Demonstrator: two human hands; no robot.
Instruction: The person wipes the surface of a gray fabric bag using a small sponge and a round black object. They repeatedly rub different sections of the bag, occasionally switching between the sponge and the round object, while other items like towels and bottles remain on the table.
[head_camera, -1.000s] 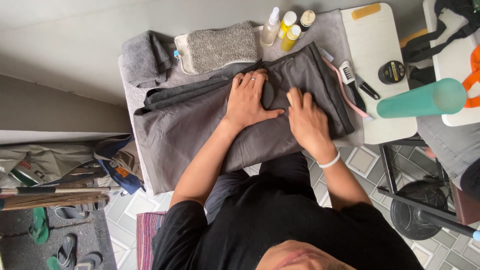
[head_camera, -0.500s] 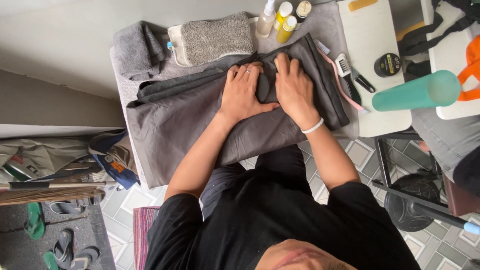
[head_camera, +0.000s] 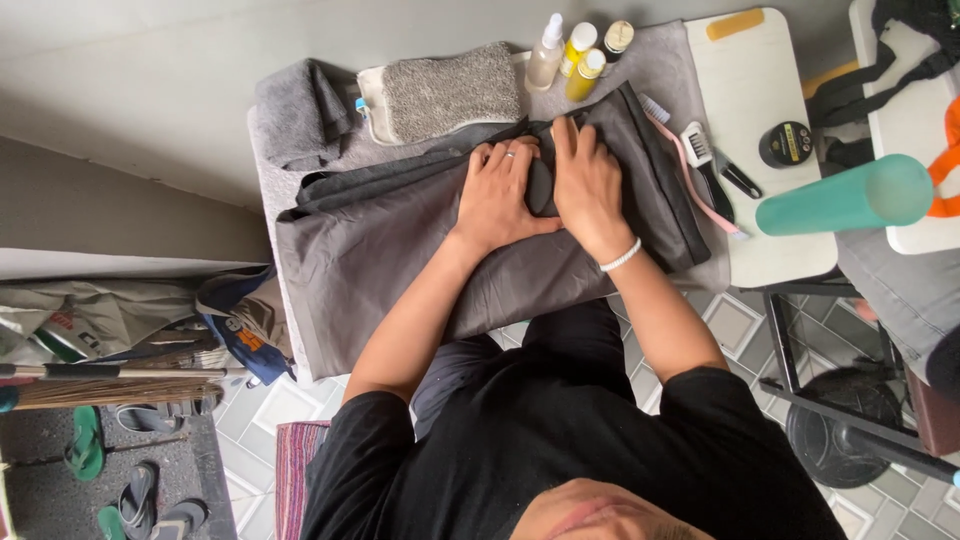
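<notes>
A dark grey garment (head_camera: 400, 260) lies spread over a small table covered with a grey cloth (head_camera: 668, 60). My left hand (head_camera: 500, 195), with a ring on one finger, presses flat on the garment near its far edge. My right hand (head_camera: 585, 180), with a white band at the wrist, lies flat right beside it, touching it, over a fold of the fabric. Neither hand has anything in it.
Behind the garment lie a crumpled grey towel (head_camera: 300, 120), a speckled grey mitt (head_camera: 440, 90) and three small bottles (head_camera: 570, 55). On the right are brushes (head_camera: 705, 160), a round black tin (head_camera: 787, 143), a white board (head_camera: 760, 90) and a teal cylinder (head_camera: 845, 197). Brooms and sandals lie on the floor at left.
My right hand has slid away from me and leftward across the garment until it meets my left hand. The left hand has shifted slightly toward the far edge.
</notes>
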